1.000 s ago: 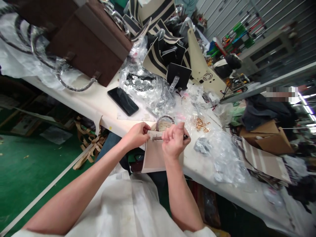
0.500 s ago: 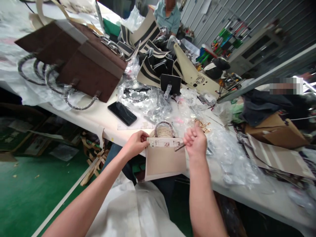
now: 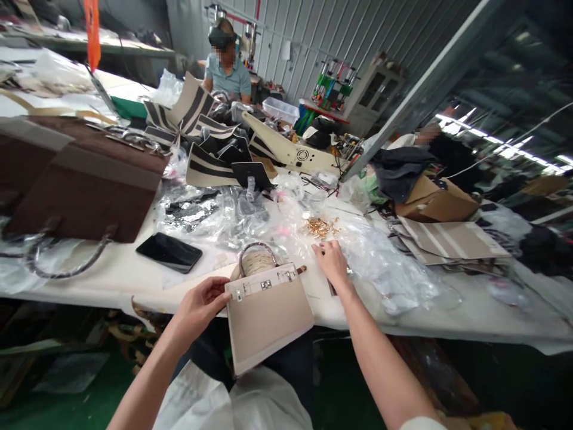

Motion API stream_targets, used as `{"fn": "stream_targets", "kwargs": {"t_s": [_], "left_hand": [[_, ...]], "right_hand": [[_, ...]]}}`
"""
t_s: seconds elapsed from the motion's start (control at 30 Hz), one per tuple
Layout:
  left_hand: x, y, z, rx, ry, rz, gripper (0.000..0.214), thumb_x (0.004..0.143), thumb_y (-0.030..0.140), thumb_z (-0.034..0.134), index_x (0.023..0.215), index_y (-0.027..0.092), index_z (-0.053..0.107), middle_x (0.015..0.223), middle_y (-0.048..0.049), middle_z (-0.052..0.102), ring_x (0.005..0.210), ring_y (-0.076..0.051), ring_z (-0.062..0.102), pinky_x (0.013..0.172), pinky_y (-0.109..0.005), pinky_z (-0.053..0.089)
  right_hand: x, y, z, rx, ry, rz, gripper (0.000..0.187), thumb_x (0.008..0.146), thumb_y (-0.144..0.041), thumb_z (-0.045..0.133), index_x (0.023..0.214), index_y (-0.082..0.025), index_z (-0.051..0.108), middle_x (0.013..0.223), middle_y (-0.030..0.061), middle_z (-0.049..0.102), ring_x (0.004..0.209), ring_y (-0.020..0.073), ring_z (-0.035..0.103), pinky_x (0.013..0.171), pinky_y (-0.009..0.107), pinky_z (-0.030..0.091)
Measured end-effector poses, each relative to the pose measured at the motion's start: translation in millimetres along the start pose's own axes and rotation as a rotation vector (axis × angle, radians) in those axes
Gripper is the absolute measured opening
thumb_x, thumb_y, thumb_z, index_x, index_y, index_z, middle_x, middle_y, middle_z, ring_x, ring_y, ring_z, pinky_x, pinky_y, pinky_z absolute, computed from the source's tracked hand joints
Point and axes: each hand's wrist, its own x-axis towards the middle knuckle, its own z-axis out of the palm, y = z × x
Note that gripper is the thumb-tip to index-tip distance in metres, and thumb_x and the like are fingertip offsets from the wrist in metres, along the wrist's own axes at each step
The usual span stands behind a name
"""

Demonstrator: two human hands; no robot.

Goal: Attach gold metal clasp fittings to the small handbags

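Observation:
A beige handbag (image 3: 271, 319) with a rounded, plastic-wrapped handle (image 3: 258, 246) rests at the table's front edge, tilted toward me. Small metal fittings line the pale band along its top, and a brown strap end (image 3: 302, 270) sticks out at the right corner. My left hand (image 3: 206, 300) pinches the bag's upper left corner between thumb and fingers. Away from the bag, my right hand (image 3: 332, 261) is low over the table, its bent fingertips just short of a small heap of gold-coloured metal pieces (image 3: 320, 227). A thin dark tool (image 3: 332, 289) shows under its palm, mostly hidden.
A black phone (image 3: 169, 252) lies left of the bag, beside large dark brown bags (image 3: 98, 179). Clear plastic wrapping (image 3: 394, 275) spreads to the right. Striped bag pieces (image 3: 201, 161) are piled behind, with a cardboard box (image 3: 434, 200) at right. A co-worker (image 3: 228, 74) sits opposite.
My right hand has left the bag's upper right corner and reached forward to the gold-coloured pieces. My left hand keeps its hold as the bag tilts. The view has swung right.

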Motion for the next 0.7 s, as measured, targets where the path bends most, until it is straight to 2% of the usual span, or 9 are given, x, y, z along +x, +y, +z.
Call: {"fn": "stream_targets", "kwargs": {"t_s": [0.07, 0.13, 0.17, 0.23, 0.3, 0.33, 0.53, 0.7], "left_hand": [[-1, -4, 0.5, 0.023, 0.027, 0.007, 0.056, 0.083, 0.054, 0.090, 0.120, 0.015, 0.077, 0.102, -0.0121, 0.082, 0.096, -0.029, 0.076, 0.083, -0.037, 0.059], [-1, -6, 2.1, 0.047, 0.061, 0.015, 0.051, 0.083, 0.051, 0.088, 0.116, 0.015, 0.078, 0.100, -0.0126, 0.083, 0.093, -0.030, 0.077, 0.081, -0.037, 0.059], [-1, -7, 3.1, 0.058, 0.073, 0.020, 0.047, 0.083, 0.049, 0.087, 0.115, 0.015, 0.078, 0.099, -0.0127, 0.083, 0.093, -0.031, 0.078, 0.081, -0.038, 0.060], [1, -5, 4.9, 0.081, 0.080, 0.029, 0.041, 0.084, 0.044, 0.084, 0.113, 0.015, 0.080, 0.100, -0.0125, 0.084, 0.094, -0.031, 0.079, 0.084, -0.039, 0.060], [2, -1, 6.1, 0.106, 0.074, 0.030, 0.037, 0.084, 0.039, 0.081, 0.112, 0.015, 0.081, 0.102, -0.0119, 0.085, 0.096, -0.031, 0.079, 0.086, -0.039, 0.060], [2, 2, 6.4, 0.116, 0.073, 0.029, 0.035, 0.083, 0.036, 0.079, 0.111, 0.015, 0.081, 0.101, -0.0115, 0.085, 0.095, -0.031, 0.079, 0.085, -0.038, 0.060], [-4, 6, 9.5, 0.114, 0.103, 0.036, 0.031, 0.082, 0.028, 0.075, 0.108, 0.014, 0.083, 0.099, -0.0106, 0.085, 0.091, -0.028, 0.077, 0.081, -0.035, 0.057], [0, 5, 15.5, 0.128, 0.170, 0.036, 0.029, 0.079, 0.021, 0.073, 0.104, 0.014, 0.084, 0.090, -0.0076, 0.082, 0.083, -0.023, 0.074, 0.074, -0.031, 0.054]], "right_hand": [[-11, 1, -2, -0.032, 0.069, -0.149, 0.039, 0.102, -0.050, 0.067, 0.121, -0.018, 0.078, 0.139, 0.0206, 0.065, 0.137, 0.0388, 0.059, 0.122, 0.053, 0.045], [-28, 1, -1, -0.031, 0.127, -0.304, 0.045, 0.109, -0.053, 0.057, 0.127, -0.017, 0.078, 0.136, 0.0206, 0.067, 0.132, 0.0375, 0.062, 0.120, 0.053, 0.049], [-39, 1, 1, 0.001, 0.111, -0.341, 0.047, 0.112, -0.055, 0.054, 0.128, -0.018, 0.079, 0.133, 0.0194, 0.069, 0.127, 0.0360, 0.066, 0.115, 0.051, 0.053], [-61, -2, 7, 0.096, -0.053, -0.355, 0.049, 0.115, -0.057, 0.052, 0.138, -0.022, 0.076, 0.131, 0.0158, 0.073, 0.117, 0.0322, 0.072, 0.105, 0.047, 0.060], [-80, -7, 15, 0.163, -0.187, -0.365, 0.051, 0.116, -0.056, 0.049, 0.150, -0.025, 0.072, 0.137, 0.0139, 0.074, 0.123, 0.0311, 0.073, 0.108, 0.046, 0.060], [-87, -11, 19, 0.184, -0.213, -0.370, 0.052, 0.117, -0.055, 0.047, 0.154, -0.026, 0.070, 0.141, 0.0137, 0.073, 0.129, 0.0314, 0.072, 0.112, 0.047, 0.059], [-103, -19, 24, 0.297, -0.265, -0.296, 0.057, 0.117, -0.060, 0.046, 0.153, -0.024, 0.072, 0.155, 0.0125, 0.071, 0.148, 0.0331, 0.064, 0.131, 0.050, 0.049], [-98, -5, 40, 0.270, -0.285, -0.265, 0.060, 0.113, -0.064, 0.048, 0.146, -0.022, 0.076, 0.155, 0.0121, 0.072, 0.146, 0.0343, 0.066, 0.131, 0.050, 0.049]]}}
